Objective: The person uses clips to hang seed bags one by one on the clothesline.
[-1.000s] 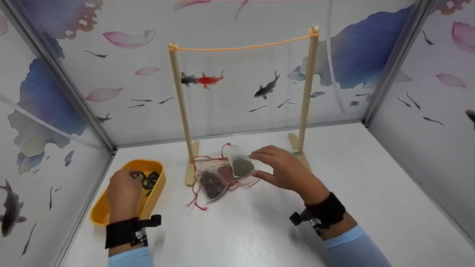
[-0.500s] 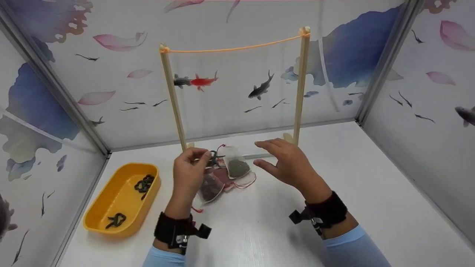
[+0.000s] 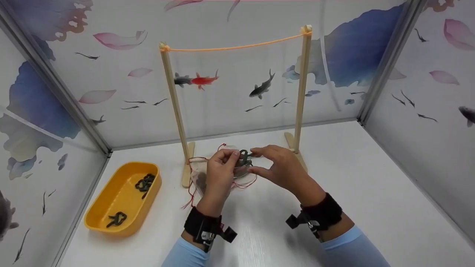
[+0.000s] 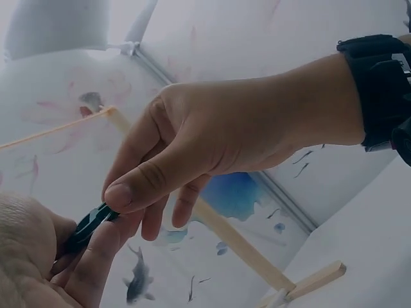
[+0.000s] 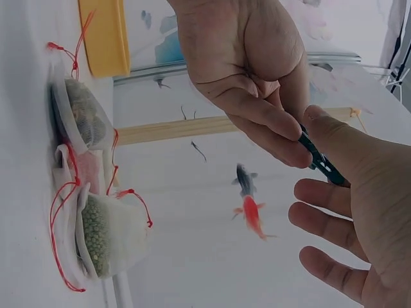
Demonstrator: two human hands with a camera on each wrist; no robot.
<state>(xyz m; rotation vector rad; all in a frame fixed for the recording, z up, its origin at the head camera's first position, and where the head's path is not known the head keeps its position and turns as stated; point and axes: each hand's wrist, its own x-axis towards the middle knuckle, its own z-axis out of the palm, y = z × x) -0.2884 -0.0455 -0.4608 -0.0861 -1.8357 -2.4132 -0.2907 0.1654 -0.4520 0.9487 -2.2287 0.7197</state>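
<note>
Grip: the left hand [image 3: 219,173] pinches one dark green clip [image 3: 244,158] between thumb and fingertips.
Clip axis: it leads rightward out of that pinch, slanting across the gap, so the free end faces the right hand [image 3: 285,166].
Free end: the right thumb and index finger stand about it; whether they press it or only sit beside it cannot be told, as fingers overlap there.
Nearer hand: the left, whose fingertips have the clip.
Bags: red-stringed mesh bags [image 5: 122,228] rest on the table [image 3: 371,178], below the clip and apart from it.
Cord: orange cord [image 3: 234,48] between two wooden posts [image 3: 173,96], higher than both hands and beyond them.
Tray: yellow tray [image 3: 122,196] at the person's left, with more clips [image 3: 117,219] inside.
</note>
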